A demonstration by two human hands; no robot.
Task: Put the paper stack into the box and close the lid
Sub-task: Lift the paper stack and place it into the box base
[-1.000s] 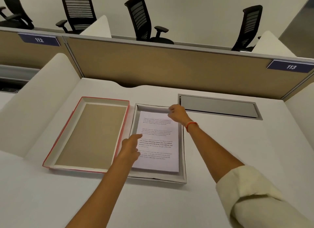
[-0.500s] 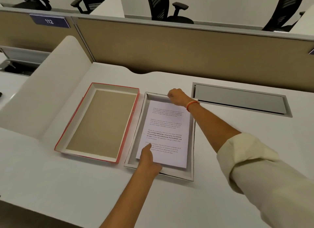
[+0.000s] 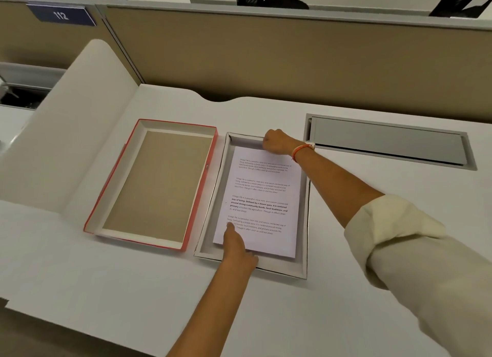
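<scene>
- Left hand (image 3: 237,246) has moved from mid-page to the paper stack's (image 3: 259,202) near-left corner, forefinger pressing it.
- Stack lies inside the box (image 3: 303,263).
- Right hand (image 3: 277,141), curled shut, rests on the stack's far edge.
- Lid (image 3: 155,182) lies inverted beside the box.

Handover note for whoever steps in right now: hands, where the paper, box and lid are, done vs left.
Left hand: flat, fingers pressing the near left corner of the paper stack. No grip on anything.
Right hand: loosely fisted at the stack's far edge, against the far wall of the box; whether it pinches the sheets cannot be told.
Paper stack: lying flat, printed side up, inside the grey box.
Lid: red-edged, lying inside up on the desk, right beside the box on its left.
Done: paper is in the box.
Left: release the stack, turn the lid over, set it on the box.
</scene>
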